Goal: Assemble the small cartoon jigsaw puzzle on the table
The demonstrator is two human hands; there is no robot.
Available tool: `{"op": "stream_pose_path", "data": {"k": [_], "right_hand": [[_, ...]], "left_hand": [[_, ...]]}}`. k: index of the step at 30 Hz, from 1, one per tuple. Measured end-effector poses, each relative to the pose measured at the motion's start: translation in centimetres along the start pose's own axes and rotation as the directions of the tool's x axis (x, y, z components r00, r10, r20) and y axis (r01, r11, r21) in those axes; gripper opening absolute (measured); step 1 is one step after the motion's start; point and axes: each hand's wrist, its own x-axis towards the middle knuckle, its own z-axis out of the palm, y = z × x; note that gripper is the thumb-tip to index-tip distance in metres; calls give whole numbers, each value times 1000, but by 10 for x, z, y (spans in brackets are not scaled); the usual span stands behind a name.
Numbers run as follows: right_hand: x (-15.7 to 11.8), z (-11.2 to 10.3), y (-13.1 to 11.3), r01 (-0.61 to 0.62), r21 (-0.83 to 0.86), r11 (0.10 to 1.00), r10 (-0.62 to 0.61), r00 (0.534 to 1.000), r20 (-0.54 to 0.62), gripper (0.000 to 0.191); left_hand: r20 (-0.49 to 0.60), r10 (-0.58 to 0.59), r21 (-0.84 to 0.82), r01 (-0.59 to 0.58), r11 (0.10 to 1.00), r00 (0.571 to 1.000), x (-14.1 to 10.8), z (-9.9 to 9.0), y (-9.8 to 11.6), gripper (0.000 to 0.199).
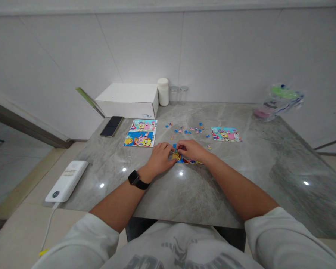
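Observation:
A partly joined jigsaw puzzle (177,156) in yellow, blue and red lies flat on the grey table, its right part hidden under my right hand. My left hand (161,156) rests at its left edge, fingers spread and thumb touching the puzzle's side. My right hand (192,150) bends over the top of the puzzle, thumb and forefinger pinched at a small blue puzzle piece (174,146). Beyond both hands, several loose puzzle pieces (187,132) are scattered. A cartoon picture sheet (140,139) lies left of them, and a finished-looking cartoon puzzle (226,134) lies to the right.
Along the wall stand a white box (127,100), a white bottle (163,92) and two clear jars (183,95). A phone (111,126) lies before the box. A white power bank (67,181) with a cable sits at the left edge, a plastic bag (280,102) at the far right.

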Motion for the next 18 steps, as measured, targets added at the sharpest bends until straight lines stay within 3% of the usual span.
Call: {"op": "stream_pose_path", "data": {"k": [18], "right_hand": [[1,10,3,26,-214,976,-31,999,-16,18]], "left_hand": [[48,10,9,-11,1000,999,-2,-2,3,30]]}}
